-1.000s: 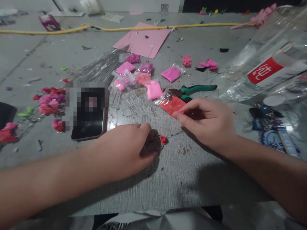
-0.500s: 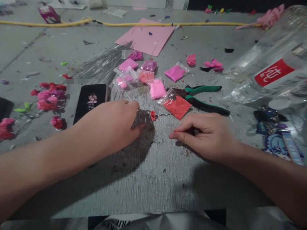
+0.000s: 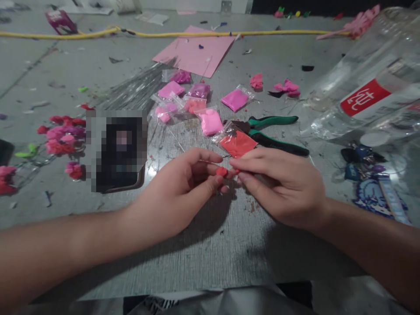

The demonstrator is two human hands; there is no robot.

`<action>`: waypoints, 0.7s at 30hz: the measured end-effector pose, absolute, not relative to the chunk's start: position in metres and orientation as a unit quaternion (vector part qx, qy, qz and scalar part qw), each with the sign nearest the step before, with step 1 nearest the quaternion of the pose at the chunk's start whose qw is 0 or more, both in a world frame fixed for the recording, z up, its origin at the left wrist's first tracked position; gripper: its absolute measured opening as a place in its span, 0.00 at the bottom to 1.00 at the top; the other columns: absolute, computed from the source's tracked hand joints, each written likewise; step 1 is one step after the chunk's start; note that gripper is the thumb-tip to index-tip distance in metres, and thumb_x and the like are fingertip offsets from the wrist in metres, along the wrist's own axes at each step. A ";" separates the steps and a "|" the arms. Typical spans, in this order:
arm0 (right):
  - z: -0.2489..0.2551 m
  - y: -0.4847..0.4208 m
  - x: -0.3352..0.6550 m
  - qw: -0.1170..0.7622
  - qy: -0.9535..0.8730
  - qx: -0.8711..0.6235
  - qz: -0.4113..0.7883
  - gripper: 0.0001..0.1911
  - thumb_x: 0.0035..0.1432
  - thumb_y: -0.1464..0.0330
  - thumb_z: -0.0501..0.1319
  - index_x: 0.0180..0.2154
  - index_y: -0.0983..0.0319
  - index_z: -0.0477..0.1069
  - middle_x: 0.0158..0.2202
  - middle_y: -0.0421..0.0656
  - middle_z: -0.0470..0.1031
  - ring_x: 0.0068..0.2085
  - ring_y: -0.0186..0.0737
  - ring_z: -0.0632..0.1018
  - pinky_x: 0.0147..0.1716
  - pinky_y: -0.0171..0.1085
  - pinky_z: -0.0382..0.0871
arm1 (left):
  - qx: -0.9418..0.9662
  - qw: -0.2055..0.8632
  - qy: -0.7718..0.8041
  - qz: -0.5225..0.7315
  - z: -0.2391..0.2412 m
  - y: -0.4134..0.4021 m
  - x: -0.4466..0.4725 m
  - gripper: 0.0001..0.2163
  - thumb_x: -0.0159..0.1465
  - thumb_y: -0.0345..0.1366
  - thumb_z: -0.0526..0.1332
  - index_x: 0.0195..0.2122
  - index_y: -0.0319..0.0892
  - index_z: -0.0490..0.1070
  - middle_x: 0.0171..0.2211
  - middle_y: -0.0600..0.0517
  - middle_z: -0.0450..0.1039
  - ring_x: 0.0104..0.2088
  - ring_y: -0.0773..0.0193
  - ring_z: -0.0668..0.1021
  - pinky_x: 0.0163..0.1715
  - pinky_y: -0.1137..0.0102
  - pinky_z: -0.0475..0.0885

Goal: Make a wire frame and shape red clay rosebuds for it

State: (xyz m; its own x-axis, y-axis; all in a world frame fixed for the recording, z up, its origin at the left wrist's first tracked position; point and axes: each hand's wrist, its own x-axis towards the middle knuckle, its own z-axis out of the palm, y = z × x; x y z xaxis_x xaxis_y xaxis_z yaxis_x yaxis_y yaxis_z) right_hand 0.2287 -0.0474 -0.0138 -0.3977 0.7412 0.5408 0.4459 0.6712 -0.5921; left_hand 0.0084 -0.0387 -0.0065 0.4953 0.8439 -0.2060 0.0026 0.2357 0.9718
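Note:
My left hand [image 3: 187, 188] is closed, thumb and fingers pinching a small red clay piece [image 3: 222, 171]. My right hand [image 3: 278, 183] meets it fingertip to fingertip, its thumb and forefinger pressed on a second red bit of clay [image 3: 236, 172]. The wire that bore a red piece earlier is mostly hidden by the fingers. Just beyond the hands lies an open-looking bag of orange-red clay [image 3: 238, 143]. Behind it are green-handled pliers [image 3: 274, 120] and a bag of pink clay [image 3: 211, 122].
A partly blurred phone [image 3: 139, 183] lies left of my hands, with clusters of red and pink clay flowers [image 3: 62, 135] beyond it. Silver wires [image 3: 131, 87] fan out behind. Large clear bottles [image 3: 364, 98] and a bunch of keyrings [image 3: 377, 197] occupy the right side. A yellow cord [image 3: 183, 34] crosses the back.
My left hand has turned over and moved right, taking the small red clay piece between its fingers. My right hand has shifted slightly, and both hands' fingertips now meet. The phone is uncovered.

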 end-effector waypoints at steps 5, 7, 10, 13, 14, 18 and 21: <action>-0.018 -0.045 0.227 0.391 -0.848 -0.330 0.136 0.09 0.65 0.77 0.65 0.45 0.65 0.82 0.40 0.48 0.81 0.40 0.36 0.81 0.41 0.34 0.78 | 0.526 0.675 0.403 0.325 -0.010 -0.040 0.008 0.06 0.70 0.33 0.67 0.47 0.41 0.75 0.40 0.54 0.83 0.38 0.71 0.84 0.40 0.78 0.80; -0.019 -0.046 0.226 0.387 -0.854 -0.332 0.102 0.09 0.65 0.78 0.65 0.45 0.67 0.82 0.40 0.48 0.81 0.39 0.36 0.80 0.39 0.34 0.77 | 0.548 0.651 0.409 0.329 -0.010 -0.040 0.008 0.05 0.69 0.33 0.68 0.45 0.41 0.78 0.41 0.54 0.84 0.39 0.71 0.84 0.41 0.78 0.79; -0.020 -0.050 0.226 0.366 -0.862 -0.345 0.064 0.09 0.66 0.77 0.65 0.47 0.67 0.81 0.39 0.48 0.81 0.38 0.37 0.80 0.38 0.35 0.76 | 0.584 0.617 0.419 0.320 -0.008 -0.039 0.008 0.06 0.67 0.33 0.70 0.44 0.43 0.82 0.42 0.55 0.85 0.42 0.69 0.84 0.44 0.78 0.79; -0.018 -0.053 0.225 0.353 -0.863 -0.356 0.055 0.08 0.67 0.75 0.64 0.47 0.64 0.81 0.39 0.47 0.82 0.39 0.38 0.81 0.39 0.37 0.76 | 0.602 0.603 0.431 0.296 -0.005 -0.040 0.007 0.06 0.66 0.35 0.71 0.44 0.45 0.84 0.40 0.55 0.86 0.40 0.67 0.85 0.42 0.77 0.80; -0.017 -0.054 0.224 0.353 -0.863 -0.358 0.054 0.07 0.67 0.74 0.65 0.46 0.63 0.81 0.39 0.47 0.82 0.39 0.38 0.80 0.39 0.37 0.76 | 0.605 0.595 0.440 0.294 -0.004 -0.041 0.007 0.06 0.65 0.35 0.71 0.43 0.45 0.85 0.39 0.55 0.86 0.39 0.66 0.85 0.41 0.76 0.80; -0.016 -0.054 0.223 0.352 -0.864 -0.355 0.056 0.05 0.66 0.74 0.66 0.42 0.65 0.81 0.38 0.46 0.82 0.38 0.37 0.80 0.39 0.36 0.76 | 0.615 0.566 0.463 0.294 -0.004 -0.043 0.006 0.06 0.65 0.35 0.71 0.42 0.44 0.85 0.38 0.54 0.87 0.38 0.65 0.85 0.40 0.75 0.80; -0.016 -0.054 0.223 0.339 -0.873 -0.343 0.070 0.05 0.67 0.75 0.64 0.41 0.66 0.81 0.38 0.46 0.82 0.38 0.37 0.79 0.40 0.36 0.75 | 0.612 0.569 0.463 0.294 -0.008 -0.043 0.005 0.12 0.65 0.36 0.71 0.50 0.44 0.82 0.38 0.53 0.86 0.36 0.66 0.85 0.37 0.75 0.80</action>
State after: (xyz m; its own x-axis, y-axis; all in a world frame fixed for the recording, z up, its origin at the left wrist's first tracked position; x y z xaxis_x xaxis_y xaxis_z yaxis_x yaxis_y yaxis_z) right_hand 0.2225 -0.0540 -0.0160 -0.5340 0.6466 0.5448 0.5520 0.7547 -0.3546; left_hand 0.0050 -0.0433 -0.0075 0.3983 0.9020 -0.1667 0.2314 0.0770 0.9698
